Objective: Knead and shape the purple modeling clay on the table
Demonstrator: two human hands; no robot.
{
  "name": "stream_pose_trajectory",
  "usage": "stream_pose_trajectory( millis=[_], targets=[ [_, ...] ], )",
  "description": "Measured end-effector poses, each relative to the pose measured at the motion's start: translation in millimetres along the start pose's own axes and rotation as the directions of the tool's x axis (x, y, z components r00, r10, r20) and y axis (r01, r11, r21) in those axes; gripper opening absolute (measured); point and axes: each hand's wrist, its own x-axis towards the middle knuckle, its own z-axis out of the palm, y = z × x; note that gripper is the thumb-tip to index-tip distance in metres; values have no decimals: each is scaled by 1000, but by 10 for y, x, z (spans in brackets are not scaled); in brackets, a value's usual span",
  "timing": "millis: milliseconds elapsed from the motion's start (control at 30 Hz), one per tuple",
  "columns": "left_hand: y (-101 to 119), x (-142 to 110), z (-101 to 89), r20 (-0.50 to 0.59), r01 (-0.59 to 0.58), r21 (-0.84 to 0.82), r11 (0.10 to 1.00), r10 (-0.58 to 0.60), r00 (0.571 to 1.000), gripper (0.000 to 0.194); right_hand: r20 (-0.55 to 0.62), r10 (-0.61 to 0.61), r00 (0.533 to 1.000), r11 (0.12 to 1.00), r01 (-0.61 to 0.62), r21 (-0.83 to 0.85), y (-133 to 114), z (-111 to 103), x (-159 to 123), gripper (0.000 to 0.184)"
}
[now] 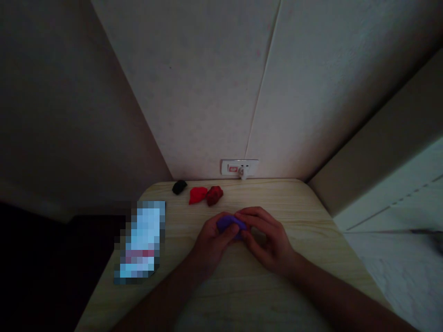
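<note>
A small, smooth purple piece (pixel 226 222), which looks like modelling clay, is held between my two hands over the middle of the wooden table. My left hand (pixel 212 243) has its thumb pressed on the front of the piece, with the fingers curled behind it. From the other side, my right hand (pixel 272 237) pinches the piece's right edge between thumb and fingertips. Beyond the hands lie a bright red piece (pixel 197 195), a dark red lump (pixel 214 195) touching or nearly touching it, and a black lump (pixel 179 186) farther left.
A lit, pixelated screen (pixel 143 240), apparently a phone, lies at the left of the wooden table (pixel 297 203). The table's back edge meets a wall bearing a socket plate (pixel 225 167) with a white plug (pixel 243 173). Pale furniture (pixel 387 184) stands on the right.
</note>
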Motion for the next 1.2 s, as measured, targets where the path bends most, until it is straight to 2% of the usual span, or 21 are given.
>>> stream_pose_trajectory(
  millis=[200, 333, 567, 700, 1067, 1200],
  targets=[
    [-24, 9, 1, -67, 13, -35, 999, -15, 998, 21, 38, -81, 996, 993, 84, -83, 45, -18, -25, 51],
    [-27, 15, -8, -51, 20, -18, 1000, -21, 998, 24, 50, -82, 995, 991, 86, -98, 76, -17, -40, 54],
    [-55, 28, -87, 21, -6, 142, 990, 3, 1000, 23, 43, 47, 998, 998, -48, 40, 16, -17, -5, 46],
    [-41, 28, -76, 34, -21, 153, 988, 16, 999, 24, 51, 87, 995, 993, -91, 79, 22, -21, -1, 41],
    [-93, 36, -113, -33, 7, 157, 988, -2, 999, 31, 75, -15, 997, 999, 18, -40, 84, -15, -50, 55],
    [-110, 27, -131, -60, 12, 184, 983, -1, 998, 32, 86, -15, 996, 996, 22, -83, 102, -29, -56, 52]
  ],
)
